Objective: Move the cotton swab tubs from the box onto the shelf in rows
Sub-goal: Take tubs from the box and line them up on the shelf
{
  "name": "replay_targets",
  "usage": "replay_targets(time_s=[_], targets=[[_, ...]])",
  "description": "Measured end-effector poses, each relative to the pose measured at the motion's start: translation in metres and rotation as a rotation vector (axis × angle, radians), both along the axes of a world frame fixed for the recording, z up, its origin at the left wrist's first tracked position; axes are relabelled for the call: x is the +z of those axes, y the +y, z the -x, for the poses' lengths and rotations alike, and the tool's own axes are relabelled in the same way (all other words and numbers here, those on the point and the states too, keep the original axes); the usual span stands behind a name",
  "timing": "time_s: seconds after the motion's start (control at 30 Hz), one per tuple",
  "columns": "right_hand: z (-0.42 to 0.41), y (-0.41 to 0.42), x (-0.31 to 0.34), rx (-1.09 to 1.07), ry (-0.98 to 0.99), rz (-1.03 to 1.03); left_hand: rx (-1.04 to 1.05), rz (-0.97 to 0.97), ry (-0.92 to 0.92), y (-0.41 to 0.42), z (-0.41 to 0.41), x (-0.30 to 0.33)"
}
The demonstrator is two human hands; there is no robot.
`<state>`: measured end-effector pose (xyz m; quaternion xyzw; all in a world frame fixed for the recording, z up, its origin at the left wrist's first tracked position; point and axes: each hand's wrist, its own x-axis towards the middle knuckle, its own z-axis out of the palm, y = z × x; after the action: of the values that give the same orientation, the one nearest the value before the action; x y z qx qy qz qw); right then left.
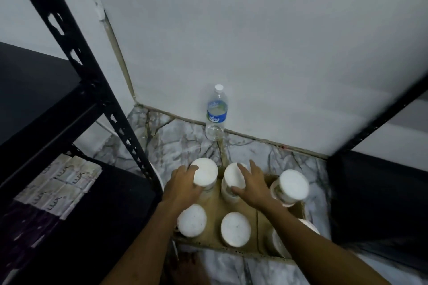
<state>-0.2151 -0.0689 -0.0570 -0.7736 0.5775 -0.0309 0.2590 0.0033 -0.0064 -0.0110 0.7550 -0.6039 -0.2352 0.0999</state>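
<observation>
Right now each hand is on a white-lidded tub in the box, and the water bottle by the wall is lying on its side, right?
Not quite. The head view shows the water bottle standing upright against the wall. The rest holds: the left hand and right hand each hold a tub in the box.

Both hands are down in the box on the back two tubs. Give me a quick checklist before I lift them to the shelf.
1. Left hand grips the back-left tub: ok, fingers wrap its lid.
2. Right hand grips the back-middle tub: cannot tell, fingers lie spread over the lid.
3. Both tubs upright: ok.
4. Box flat on the floor: ok.
5. Free shelf space left of the box: ok, dark board bare beside the soap packs.
6. Water bottle clear of the path: ok.
</observation>
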Motion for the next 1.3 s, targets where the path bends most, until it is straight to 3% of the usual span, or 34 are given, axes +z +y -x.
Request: replay_targets(time_s=[0.23,0.3,0.47,0.67,0.87,1.07,1.3], targets=[[-0.001,0.0,-0.026,0.034,0.033,0.047,-0.269,-0.029,-0.213,-0.024,-0.001,-0.035],[0.0,-0.004,-0.025,0.045,-0.019,0.088,-0.245,-0.044,-0.189,-0.029,0.003,-0.043],[-0.009,0.011,-0.03,-0.033,-0.09,0.073,-0.128,-0.112,0.089,-0.039,0.009,-0.061],[-0.019,0.018,-0.02,-0.065,-0.008,0.259,-0.048,-0.109,0.031,-0.039,0.013,-0.051],[-0.015,0.015,-0.018,-0.077,-0.165,0.029,-0.027,-0.152,0.019,-0.016,0.006,-0.044],[-0.012,0.023,-0.007,-0.194,-0.347,0.012,-0.08,-0.135,0.019,0.009,-0.006,-0.009],[-0.008,0.052,0.03,-0.241,-0.588,0.104,-0.05,0.072,0.106,0.041,-0.003,0.056]])
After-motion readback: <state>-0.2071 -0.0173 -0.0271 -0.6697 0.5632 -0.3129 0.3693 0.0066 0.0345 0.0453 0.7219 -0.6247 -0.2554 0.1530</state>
